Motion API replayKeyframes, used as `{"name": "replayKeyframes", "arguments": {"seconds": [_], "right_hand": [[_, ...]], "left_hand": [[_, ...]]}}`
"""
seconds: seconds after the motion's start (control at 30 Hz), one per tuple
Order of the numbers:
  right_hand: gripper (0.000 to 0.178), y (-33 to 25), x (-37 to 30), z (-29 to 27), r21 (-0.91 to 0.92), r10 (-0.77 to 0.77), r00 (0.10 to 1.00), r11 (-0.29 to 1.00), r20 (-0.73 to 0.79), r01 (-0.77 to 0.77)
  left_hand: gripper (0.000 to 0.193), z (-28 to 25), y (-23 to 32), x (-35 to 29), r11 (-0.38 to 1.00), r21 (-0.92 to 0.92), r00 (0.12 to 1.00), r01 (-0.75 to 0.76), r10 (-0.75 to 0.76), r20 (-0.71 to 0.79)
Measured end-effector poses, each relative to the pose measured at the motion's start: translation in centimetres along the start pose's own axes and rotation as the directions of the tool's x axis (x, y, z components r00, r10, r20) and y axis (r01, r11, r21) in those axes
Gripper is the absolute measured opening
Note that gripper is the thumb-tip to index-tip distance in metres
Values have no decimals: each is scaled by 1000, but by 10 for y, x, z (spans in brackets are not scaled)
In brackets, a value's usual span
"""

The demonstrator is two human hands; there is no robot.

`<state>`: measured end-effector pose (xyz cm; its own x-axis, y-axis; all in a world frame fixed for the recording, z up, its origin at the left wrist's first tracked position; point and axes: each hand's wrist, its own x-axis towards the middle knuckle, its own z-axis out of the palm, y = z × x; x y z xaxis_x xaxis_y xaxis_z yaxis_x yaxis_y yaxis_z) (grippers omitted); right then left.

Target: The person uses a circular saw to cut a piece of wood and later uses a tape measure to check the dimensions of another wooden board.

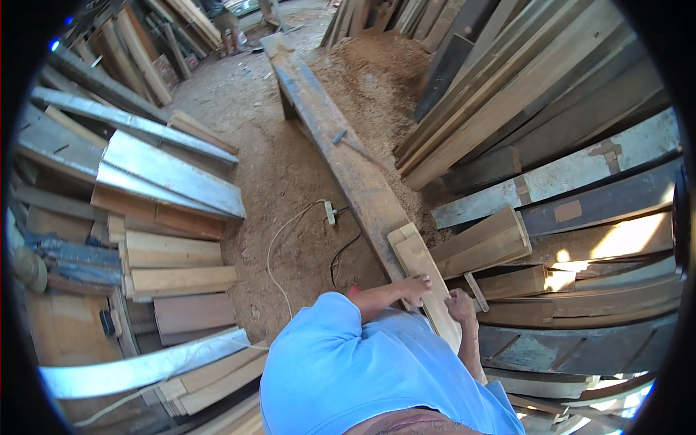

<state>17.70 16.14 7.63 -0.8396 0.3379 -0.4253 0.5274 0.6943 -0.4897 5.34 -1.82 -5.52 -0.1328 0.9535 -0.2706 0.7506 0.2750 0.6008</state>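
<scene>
Both my hands grip a pale wooden plank (421, 268) that lies lengthwise on the near end of a long, worn workbench (341, 145). My left hand (415, 288) clasps the plank's left edge. My right hand (460, 304) holds its right edge a little nearer to me. The plank's near end is hidden by my blue shirt.
Stacks of boards lie at the left (174, 261) and planks lean at the right (507, 94). A white power strip (330, 212) with cables lies on the sawdust floor left of the bench. A small tool (339, 135) rests on the bench. A person's legs (225, 22) stand at the far end.
</scene>
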Motion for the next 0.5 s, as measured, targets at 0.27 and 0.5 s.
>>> {"name": "replayKeyframes", "arguments": {"seconds": [0.27,0.5], "right_hand": [[45,-12,25,7,-101,-127,978,984,165,145],[47,-89,54,49,-108,-271,889,938,369,331]], "left_hand": [[52,39,-31,-150,526,-811,622,255,-732,-279],[59,174,-18,-348,-77,-722,-50,687,-997,58]]}}
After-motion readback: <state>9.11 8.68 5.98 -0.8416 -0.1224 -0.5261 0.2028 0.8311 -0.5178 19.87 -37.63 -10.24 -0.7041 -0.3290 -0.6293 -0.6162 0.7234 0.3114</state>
